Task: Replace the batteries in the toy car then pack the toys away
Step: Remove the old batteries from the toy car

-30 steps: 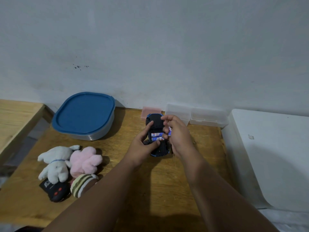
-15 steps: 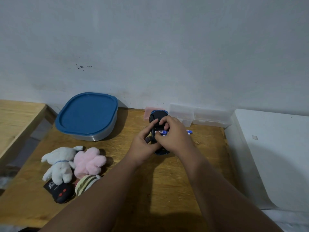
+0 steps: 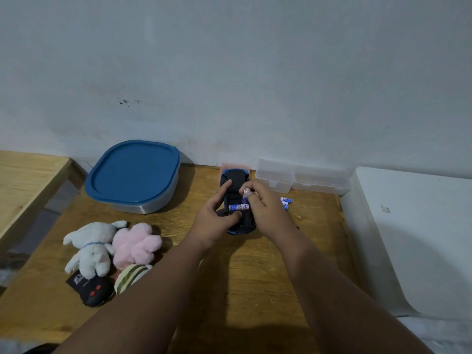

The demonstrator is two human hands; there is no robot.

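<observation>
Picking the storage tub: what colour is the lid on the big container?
Blue lid, over a grey tub; head view.

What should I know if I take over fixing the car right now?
Left hand steadies the upturned blue-and-black toy car on the wooden table.
Right hand grips one blue battery, tilted up at the bay.
Another blue battery lies in the bay; spare batteries lie beside the right hand.
Left: finish the batteries, then pack the plush toys and black remote; blue-lidded container is shut.
</observation>
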